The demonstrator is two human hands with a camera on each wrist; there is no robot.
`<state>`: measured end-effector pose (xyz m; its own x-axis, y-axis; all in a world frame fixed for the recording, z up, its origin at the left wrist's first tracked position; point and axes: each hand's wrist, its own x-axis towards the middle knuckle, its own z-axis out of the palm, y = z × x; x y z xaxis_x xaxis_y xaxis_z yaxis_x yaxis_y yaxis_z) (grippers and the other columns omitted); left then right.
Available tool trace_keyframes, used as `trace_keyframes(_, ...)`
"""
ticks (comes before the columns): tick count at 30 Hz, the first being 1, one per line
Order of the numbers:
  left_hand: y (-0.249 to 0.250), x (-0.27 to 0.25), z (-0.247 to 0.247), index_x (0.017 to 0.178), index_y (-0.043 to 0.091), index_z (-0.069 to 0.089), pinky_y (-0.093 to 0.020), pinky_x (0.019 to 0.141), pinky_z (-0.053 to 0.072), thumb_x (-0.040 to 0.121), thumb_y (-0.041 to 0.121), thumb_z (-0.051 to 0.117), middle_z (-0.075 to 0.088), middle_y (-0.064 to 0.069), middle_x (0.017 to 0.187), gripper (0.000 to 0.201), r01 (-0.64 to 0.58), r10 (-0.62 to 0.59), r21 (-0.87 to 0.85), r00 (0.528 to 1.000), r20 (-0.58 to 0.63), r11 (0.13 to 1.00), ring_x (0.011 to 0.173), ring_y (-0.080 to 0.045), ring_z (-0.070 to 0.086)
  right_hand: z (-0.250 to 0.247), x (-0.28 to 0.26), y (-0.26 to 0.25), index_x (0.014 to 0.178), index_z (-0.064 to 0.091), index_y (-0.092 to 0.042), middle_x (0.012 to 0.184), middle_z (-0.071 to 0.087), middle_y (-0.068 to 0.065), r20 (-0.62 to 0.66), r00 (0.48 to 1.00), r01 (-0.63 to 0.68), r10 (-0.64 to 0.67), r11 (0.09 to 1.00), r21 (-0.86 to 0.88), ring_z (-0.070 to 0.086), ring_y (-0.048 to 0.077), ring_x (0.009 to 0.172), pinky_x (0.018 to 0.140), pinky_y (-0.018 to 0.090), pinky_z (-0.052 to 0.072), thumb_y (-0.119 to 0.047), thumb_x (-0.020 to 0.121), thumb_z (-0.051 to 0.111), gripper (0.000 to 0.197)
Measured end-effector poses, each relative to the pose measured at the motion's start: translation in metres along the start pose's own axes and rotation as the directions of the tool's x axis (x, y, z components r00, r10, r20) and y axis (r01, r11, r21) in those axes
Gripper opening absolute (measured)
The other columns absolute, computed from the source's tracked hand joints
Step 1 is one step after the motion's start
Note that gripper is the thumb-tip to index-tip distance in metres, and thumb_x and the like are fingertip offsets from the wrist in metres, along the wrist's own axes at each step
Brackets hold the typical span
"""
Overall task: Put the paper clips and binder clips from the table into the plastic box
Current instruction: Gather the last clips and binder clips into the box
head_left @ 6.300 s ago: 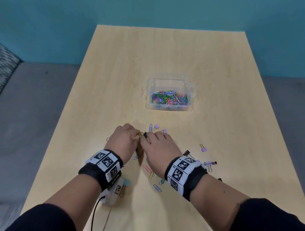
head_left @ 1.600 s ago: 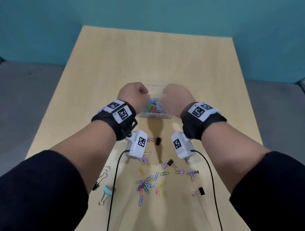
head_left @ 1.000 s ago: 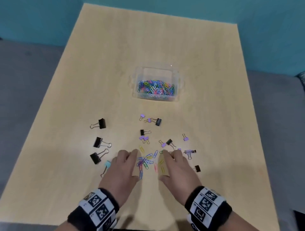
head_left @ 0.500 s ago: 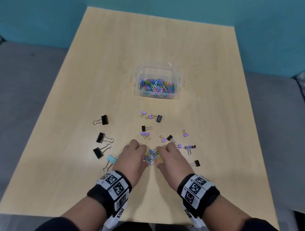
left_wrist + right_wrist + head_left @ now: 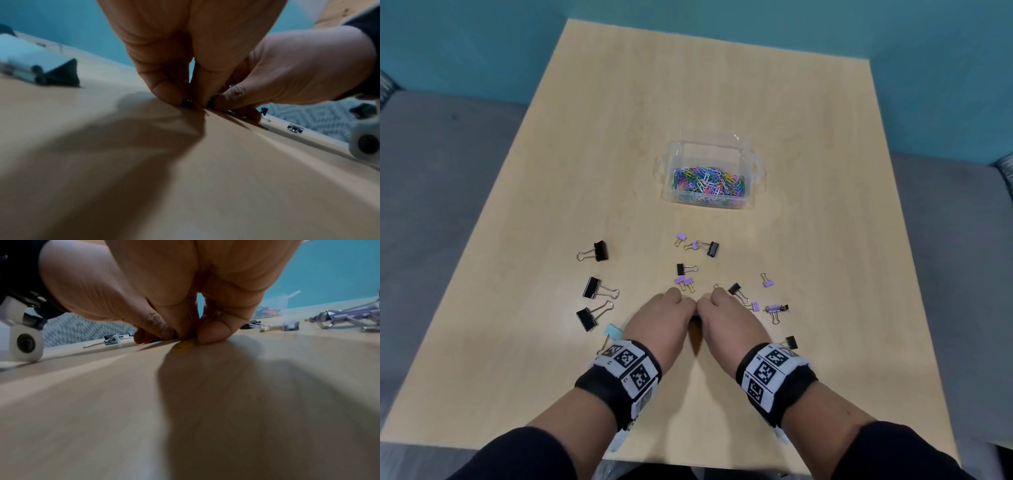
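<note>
The clear plastic box (image 5: 751, 192) sits mid-table, holding several coloured paper clips (image 5: 709, 181). My left hand (image 5: 683, 303) and right hand (image 5: 710, 301) meet knuckle to knuckle on the table in front of it, fingers curled round a small pile of paper clips that is mostly hidden under them. In the left wrist view my left hand (image 5: 186, 101) pinches down on clips, and a red paper clip (image 5: 202, 111) pokes out. In the right wrist view a yellow paper clip (image 5: 184, 345) shows under my right hand (image 5: 186, 337).
Black binder clips (image 5: 595, 293) lie to the left of my hands, and a light blue one (image 5: 613, 331) is by my left wrist. Small purple and black binder clips (image 5: 767, 282) are scattered ahead and to the right. The table's front edge (image 5: 688, 462) is close.
My hands came back from the box to the front of the table. They drew together over the loose paper clips and curled round them, hiding the pile.
</note>
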<state>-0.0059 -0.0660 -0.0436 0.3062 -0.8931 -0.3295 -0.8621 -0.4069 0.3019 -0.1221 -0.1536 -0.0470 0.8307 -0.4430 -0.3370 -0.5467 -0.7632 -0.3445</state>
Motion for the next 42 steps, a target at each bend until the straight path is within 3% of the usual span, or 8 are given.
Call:
trace_keyframes(5,-0.002,0.003,-0.003,0.113,0.019,0.051,-0.029,0.062,0.03,0.087,0.01,0.051,0.052,-0.003,0.105,0.027,-0.089,0.084,0.144,0.996,0.037,0.986,0.091,-0.022,0.052,-0.001,0.005,0.008,0.08,0.053,-0.01,0.08,0.05,0.011,-0.038,0.999,-0.004,0.005,1.0,0.019,0.037,0.024,0.062,0.049,0.033,0.029,0.0,0.077,0.056,0.011)
trace_keyframes(11,-0.007,0.007,-0.007,0.062,0.017,0.055,-0.021,0.039,0.018,0.037,0.012,0.084,0.05,0.001,0.057,0.039,-0.177,0.161,0.24,0.983,0.083,0.954,0.042,-0.018,0.047,-0.018,0.0,0.018,0.079,0.046,-0.012,0.085,0.042,-0.001,0.07,0.994,-0.092,0.083,0.986,0.136,0.045,0.025,0.07,0.059,0.033,0.035,-0.018,0.092,0.046,0.014)
trace_keyframes(15,-0.017,0.008,-0.014,0.06,0.02,0.049,-0.022,0.038,0.019,0.042,0.021,0.083,0.046,0.004,0.056,0.038,-0.187,0.171,0.159,0.979,0.109,0.969,0.041,-0.018,0.043,-0.025,-0.002,0.028,0.079,0.051,-0.014,0.083,0.049,-0.001,0.104,0.991,-0.107,0.085,0.967,0.232,0.05,0.023,0.073,0.063,0.035,0.04,-0.024,0.09,0.047,0.016)
trace_keyframes(18,-0.021,0.012,-0.022,0.064,0.021,0.045,-0.03,0.047,0.041,0.072,0.017,0.064,0.046,0.005,0.064,0.021,0.002,0.001,-0.064,0.999,0.033,0.998,0.054,-0.022,0.046,-0.037,-0.003,0.032,0.074,0.049,-0.019,0.076,0.048,-0.005,0.094,0.993,-0.098,0.071,0.938,0.332,0.046,0.017,0.067,0.061,0.032,0.037,-0.022,0.089,0.051,0.015)
trace_keyframes(24,-0.027,0.058,-0.082,0.065,0.023,0.061,-0.023,0.055,0.04,0.078,0.017,0.064,0.056,0.009,0.055,0.015,0.138,-0.174,-0.526,0.985,-0.019,0.839,0.053,-0.01,0.05,-0.091,0.041,0.051,0.071,0.058,-0.016,0.064,0.052,-0.005,-0.099,0.984,-0.102,0.147,0.926,0.364,0.05,0.02,0.062,0.06,0.034,0.042,-0.02,0.084,0.06,0.014)
trace_keyframes(32,-0.016,0.159,-0.152,0.084,0.016,0.067,-0.029,0.068,0.045,0.082,0.023,0.06,0.068,-0.004,0.079,0.011,0.039,-0.124,-0.312,0.958,-0.258,0.949,0.08,-0.024,0.061,-0.167,0.145,0.065,0.083,0.06,-0.015,0.081,0.063,0.005,-0.223,0.95,-0.18,0.221,0.965,0.19,0.058,0.028,0.08,0.066,0.034,0.047,-0.022,0.083,0.058,0.008)
trace_keyframes(37,-0.022,0.128,-0.141,0.103,0.016,0.066,-0.033,0.077,0.05,0.085,0.028,0.061,0.07,-0.003,0.088,0.022,0.017,-0.14,-0.386,0.946,-0.292,0.922,0.082,-0.025,0.065,-0.169,0.116,0.06,0.097,0.061,-0.016,0.09,0.064,0.005,-0.252,0.943,-0.157,0.219,0.957,0.243,0.058,0.027,0.084,0.072,0.034,0.046,-0.026,0.087,0.058,0.015)
trace_keyframes(42,-0.028,0.035,-0.073,0.104,0.022,0.062,-0.03,0.078,0.046,0.083,0.033,0.06,0.066,0.002,0.094,0.023,0.182,-0.196,-0.31,0.981,-0.014,0.933,0.091,-0.022,0.061,-0.096,0.023,0.038,0.093,0.057,-0.02,0.088,0.065,-0.001,0.038,0.982,-0.189,0.185,0.945,0.268,0.058,0.023,0.082,0.071,0.034,0.046,-0.025,0.085,0.053,0.01)
